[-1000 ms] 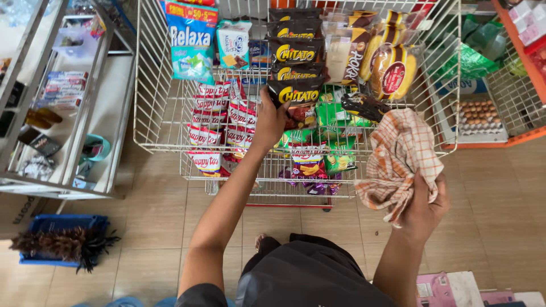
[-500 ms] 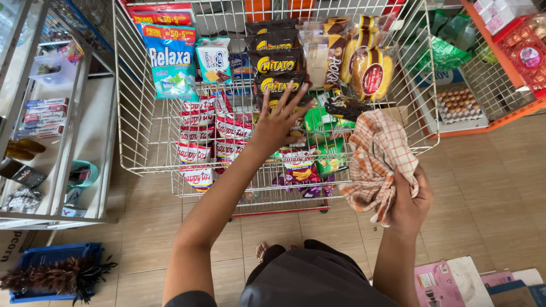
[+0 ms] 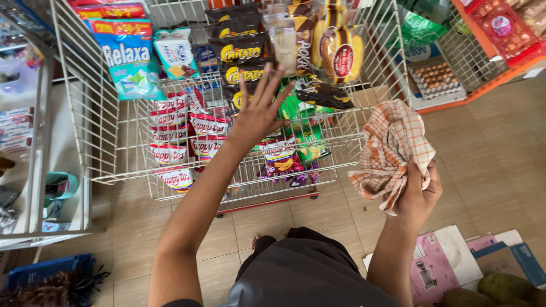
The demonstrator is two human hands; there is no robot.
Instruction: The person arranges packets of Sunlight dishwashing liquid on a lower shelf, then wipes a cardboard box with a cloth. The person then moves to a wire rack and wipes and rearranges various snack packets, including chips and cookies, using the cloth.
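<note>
My left hand [image 3: 259, 108] is raised with fingers spread over a white wire display rack [image 3: 94, 125], holding nothing, just in front of the black snack bags [image 3: 242, 54]. My right hand [image 3: 418, 193] grips a crumpled orange-and-white checked cloth [image 3: 392, 150] to the right of the rack, above the tiled floor. Red-and-white snack packets [image 3: 170, 122] fill the rack's lower left. Green and purple packets [image 3: 296, 142] lie under my left hand. Wrapped bread [image 3: 341, 51] sits at the rack's upper right.
A light blue bag [image 3: 131, 59] hangs at the rack's upper left. A tray of eggs [image 3: 435, 79] and an orange-edged rack [image 3: 495, 34] stand to the right. A white shelf unit [image 3: 40, 170] is at left. Cardboard boxes [image 3: 455, 264] lie on the floor at lower right.
My left hand has lifted off the black snack bags and opened, fingers spread. My right hand, still holding the cloth, stays beside the rack. The view has shifted closer.
</note>
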